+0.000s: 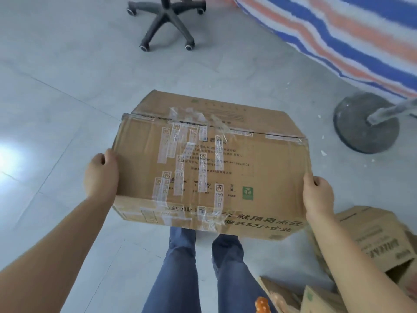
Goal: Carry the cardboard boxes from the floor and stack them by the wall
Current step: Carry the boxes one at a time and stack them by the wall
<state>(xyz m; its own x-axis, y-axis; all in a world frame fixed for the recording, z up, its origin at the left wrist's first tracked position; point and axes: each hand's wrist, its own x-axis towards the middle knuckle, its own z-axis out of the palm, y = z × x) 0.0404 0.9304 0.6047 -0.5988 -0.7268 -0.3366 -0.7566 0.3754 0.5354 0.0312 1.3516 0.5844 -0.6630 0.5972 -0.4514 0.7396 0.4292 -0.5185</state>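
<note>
Above the grey tiled floor (56, 109), a taped cardboard box (225, 172) hung in front of the person's legs (180, 267), carried between both hands and clear of the ground. The left hand (101, 175) pressed against the box's left end with its fingers curled round the edge, and the right hand (318, 195) gripped the right end in the same way, thumb on top. Each grip was therefore closed on the box, not spread.

As a judgement, the task was only partly done: one box was lifted and in transit, and no wall or finished stack showed in the view, so how many had been placed could not be told. More cardboard lay on the floor at the lower right, an open box (379, 240) tipped on its side and other flattened or folded pieces (316, 297) near it, so several carries probably remained.

The carried box was shut, its top flaps sealed with many strips of clear and printed tape, and its contents were hidden. The tipped box's opening looked dark and possibly empty, though the angle was poor.

Farther off stood an office chair base (167, 21), a round stand base (365, 123), and a striped tarpaulin (338, 37).
</note>
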